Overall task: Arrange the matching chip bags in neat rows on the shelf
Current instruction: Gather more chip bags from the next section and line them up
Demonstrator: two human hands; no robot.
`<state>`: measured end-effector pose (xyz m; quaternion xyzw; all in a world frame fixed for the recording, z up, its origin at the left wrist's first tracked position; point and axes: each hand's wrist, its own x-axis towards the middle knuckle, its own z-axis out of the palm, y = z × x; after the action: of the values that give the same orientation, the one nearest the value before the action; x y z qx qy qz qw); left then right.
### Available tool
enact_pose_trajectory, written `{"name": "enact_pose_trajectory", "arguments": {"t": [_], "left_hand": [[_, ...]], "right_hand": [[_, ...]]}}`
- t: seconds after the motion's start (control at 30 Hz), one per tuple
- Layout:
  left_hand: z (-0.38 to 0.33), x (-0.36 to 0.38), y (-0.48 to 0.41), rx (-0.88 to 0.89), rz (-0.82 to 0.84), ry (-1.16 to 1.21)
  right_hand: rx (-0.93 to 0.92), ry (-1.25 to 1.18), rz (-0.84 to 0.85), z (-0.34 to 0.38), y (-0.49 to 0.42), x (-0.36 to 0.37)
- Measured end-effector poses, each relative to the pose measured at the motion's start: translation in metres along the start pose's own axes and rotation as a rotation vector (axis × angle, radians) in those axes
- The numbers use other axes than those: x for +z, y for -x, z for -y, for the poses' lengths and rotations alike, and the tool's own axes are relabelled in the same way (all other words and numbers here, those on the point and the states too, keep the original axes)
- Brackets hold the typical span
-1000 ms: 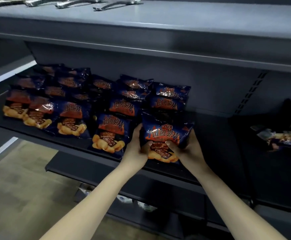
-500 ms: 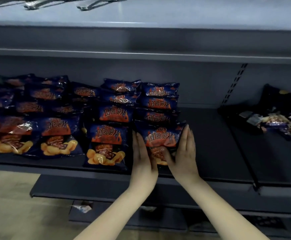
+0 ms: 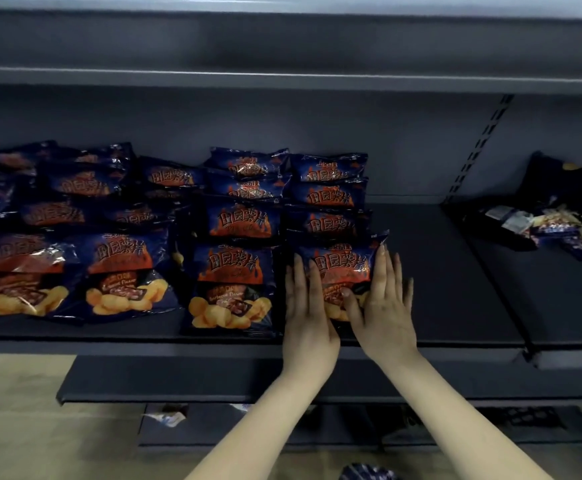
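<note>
At the front edge of the dark shelf (image 3: pixel 455 306), both hands lie flat on the front chip bag (image 3: pixel 343 268) of the rightmost row; left hand (image 3: pixel 308 317) and right hand (image 3: pixel 383 306) hold their fingers straight and pressed together, pinching nothing.

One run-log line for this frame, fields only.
phase: seating front bag | left hand: flat on chip bag | right hand: flat on same bag | shelf: bare to the right
</note>
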<state>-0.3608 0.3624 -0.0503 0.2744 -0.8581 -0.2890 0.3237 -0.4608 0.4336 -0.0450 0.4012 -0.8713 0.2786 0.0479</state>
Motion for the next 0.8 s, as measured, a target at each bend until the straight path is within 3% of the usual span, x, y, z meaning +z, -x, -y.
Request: {"name": "enact_pose_trajectory", "arguments": {"t": [0.8], "left_hand": [[0.0033, 0.0037, 0.0016, 0.031, -0.04, -0.025]], "right_hand": [[0.001, -0.041, 0.013, 0.0014, 0.001, -0.0023]]}}
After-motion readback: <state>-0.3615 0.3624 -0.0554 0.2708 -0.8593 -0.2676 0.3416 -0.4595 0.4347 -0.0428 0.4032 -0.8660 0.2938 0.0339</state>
